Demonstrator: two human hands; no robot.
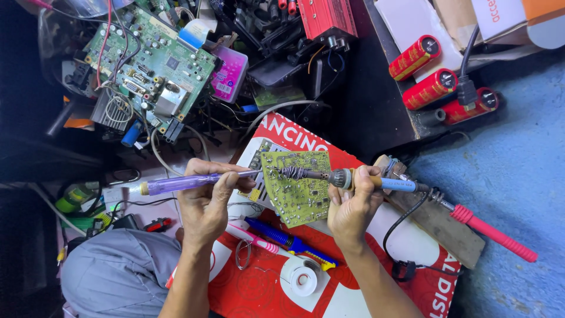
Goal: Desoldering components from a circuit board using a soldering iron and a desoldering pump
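My left hand (206, 197) grips a screwdriver with a clear purple handle (176, 183), its shaft pointing right onto a small green circuit board (297, 188). My right hand (353, 203) holds a soldering iron (341, 178) with a blue and orange grip, its coiled tip lying over the top of the same board. The board rests on a red and white printed box (276, 282).
A blue pen-like tool (282, 238), a pink tool (253, 238) and a solder spool (303, 280) lie below the board. A second iron with a red handle (494, 232) rests on a wooden block (438, 224). A larger green circuit board (153, 65), three red capacitors (432, 88) and tangled wires crowd the top.
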